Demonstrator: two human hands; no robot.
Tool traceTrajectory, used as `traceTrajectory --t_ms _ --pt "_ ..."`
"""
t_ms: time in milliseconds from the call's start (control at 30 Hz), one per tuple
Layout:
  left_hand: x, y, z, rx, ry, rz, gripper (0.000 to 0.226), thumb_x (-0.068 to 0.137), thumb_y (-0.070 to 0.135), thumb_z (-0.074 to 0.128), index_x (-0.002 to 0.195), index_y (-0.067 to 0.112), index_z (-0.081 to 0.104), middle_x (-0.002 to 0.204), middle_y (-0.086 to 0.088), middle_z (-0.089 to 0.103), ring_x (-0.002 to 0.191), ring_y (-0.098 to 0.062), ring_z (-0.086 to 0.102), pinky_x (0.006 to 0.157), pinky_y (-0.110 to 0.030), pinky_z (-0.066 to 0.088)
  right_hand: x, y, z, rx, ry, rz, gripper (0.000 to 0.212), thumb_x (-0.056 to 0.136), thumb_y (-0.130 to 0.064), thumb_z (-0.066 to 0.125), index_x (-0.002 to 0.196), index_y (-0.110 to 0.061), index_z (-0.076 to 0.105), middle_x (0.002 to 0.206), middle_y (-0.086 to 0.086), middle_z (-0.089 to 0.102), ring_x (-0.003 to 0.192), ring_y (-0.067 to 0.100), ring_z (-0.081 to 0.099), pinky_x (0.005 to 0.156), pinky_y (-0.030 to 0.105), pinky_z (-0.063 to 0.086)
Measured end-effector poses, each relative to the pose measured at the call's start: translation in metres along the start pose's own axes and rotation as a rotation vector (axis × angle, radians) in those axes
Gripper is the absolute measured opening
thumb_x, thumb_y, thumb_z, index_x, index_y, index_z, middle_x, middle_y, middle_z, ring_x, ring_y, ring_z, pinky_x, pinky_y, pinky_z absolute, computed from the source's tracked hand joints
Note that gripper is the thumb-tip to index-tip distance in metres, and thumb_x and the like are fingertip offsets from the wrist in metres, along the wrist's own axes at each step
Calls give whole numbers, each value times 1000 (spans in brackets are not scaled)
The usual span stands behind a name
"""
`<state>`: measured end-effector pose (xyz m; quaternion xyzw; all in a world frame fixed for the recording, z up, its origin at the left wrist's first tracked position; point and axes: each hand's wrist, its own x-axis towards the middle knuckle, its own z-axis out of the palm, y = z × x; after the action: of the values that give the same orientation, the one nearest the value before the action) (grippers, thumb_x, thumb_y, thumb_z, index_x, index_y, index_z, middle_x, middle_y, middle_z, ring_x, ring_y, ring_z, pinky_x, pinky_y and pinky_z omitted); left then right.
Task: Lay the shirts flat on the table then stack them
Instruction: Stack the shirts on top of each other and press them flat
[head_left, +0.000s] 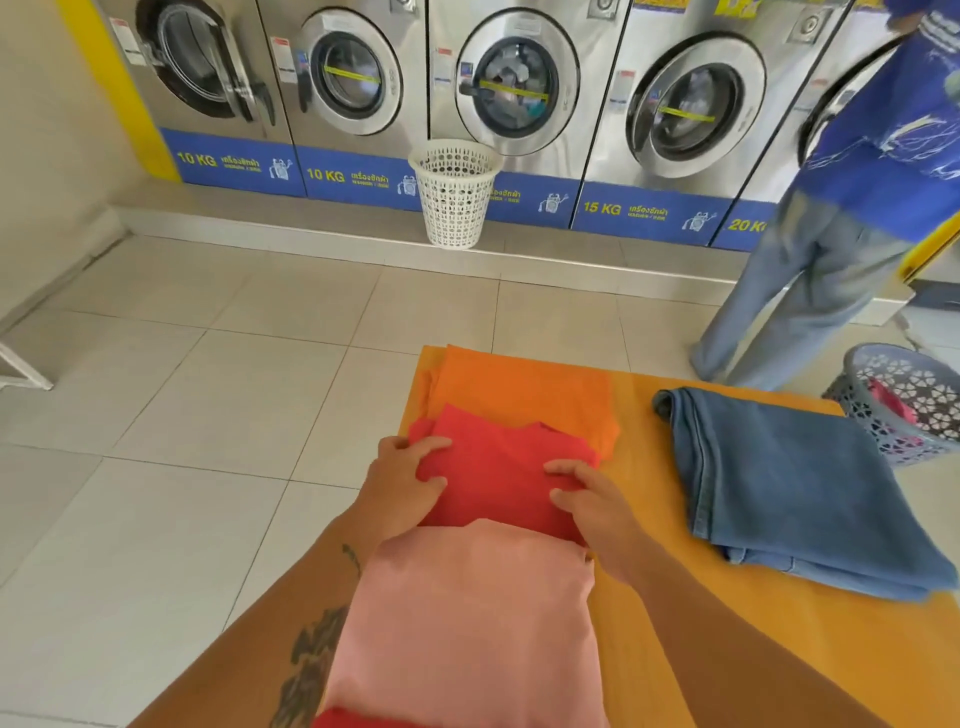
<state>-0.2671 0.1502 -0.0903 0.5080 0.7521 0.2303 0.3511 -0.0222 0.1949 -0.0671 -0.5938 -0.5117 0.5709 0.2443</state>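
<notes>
Three folded shirts lie in a row on the yellow table (727, 639). The orange shirt (524, 392) is farthest, the red shirt (498, 480) overlaps its near edge, and the pink shirt (467, 618) is nearest to me. My left hand (402, 480) grips the red shirt's left edge, fingers curled over the cloth. My right hand (592, 501) holds the red shirt's right side, fingers pressed into it. A strip of another red cloth (358, 719) peeks out at the bottom edge, below the pink shirt.
Folded blue jeans (779, 488) lie on the table's right side. A grey basket (904, 400) with clothes stands beyond the table's far right corner. A person in blue (852, 208) stands at the washing machines. A white basket (454, 192) sits on the step.
</notes>
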Motion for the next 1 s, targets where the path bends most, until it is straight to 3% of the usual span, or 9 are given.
traceTrajectory --t_ms 67,167,233,333,467,600,800,933,1000 --pt "2 2 -2 -52 -56 -12 50 86 32 60 127 57 47 134 0 34 118 -26 50 102 -42 46 2 -1 6 -3 -26 13 35 86 -4 58 101 -32 70 112 -4 61 96 21 63 84 41 55" --pt "3 2 -6 -75 -60 -16 53 84 25 59 123 59 48 128 -1 49 112 -26 54 97 -43 50 0 -4 13 -12 -15 -44 40 84 -1 59 97 -37 72 111 -11 60 89 12 63 63 22 52" --pt "1 0 -5 -98 -50 -9 52 85 20 58 118 60 49 121 -1 56 103 -24 59 92 -40 53 -2 -6 15 -39 -7 -99 44 84 2 58 97 -37 72 114 -13 61 90 9 63 64 19 50" --pt "-2 0 -4 -172 -29 70 51 90 11 57 114 55 52 121 4 58 95 -11 61 76 -23 55 -7 -10 13 -83 -2 -153 47 84 6 58 96 -37 72 115 -16 62 91 5 62 71 22 53" --pt "-1 7 -9 -274 48 153 52 93 7 56 114 54 55 125 11 56 102 -6 58 75 -20 56 -7 -23 3 -98 11 -246 46 85 5 59 99 -37 71 113 -18 62 88 -8 58 65 10 47" --pt "24 31 -25 -331 101 237 54 91 8 58 113 56 56 119 21 57 96 4 58 67 -8 48 14 -49 -13 -83 56 -302 45 85 1 59 98 -40 70 113 -24 60 92 -5 57 69 14 46" --pt "96 70 -27 -272 100 304 50 94 12 55 123 52 52 124 15 51 100 0 54 77 -14 45 83 -77 -37 -141 209 -292 41 87 -5 56 99 -43 67 114 -16 60 90 8 59 67 25 48" --pt "128 51 -2 -6 48 253 48 97 16 48 140 37 46 137 0 49 120 -20 50 104 -40 44 112 -47 -43 -446 193 -179 43 93 -18 51 130 -38 53 129 -4 54 86 4 54 71 25 47" --pt "130 35 13 81 130 254 46 99 21 45 142 37 44 132 -1 48 116 -18 46 105 -38 40 113 -26 -39 -459 177 -157 49 95 -23 48 141 -38 41 133 -2 52 85 10 58 66 24 46"
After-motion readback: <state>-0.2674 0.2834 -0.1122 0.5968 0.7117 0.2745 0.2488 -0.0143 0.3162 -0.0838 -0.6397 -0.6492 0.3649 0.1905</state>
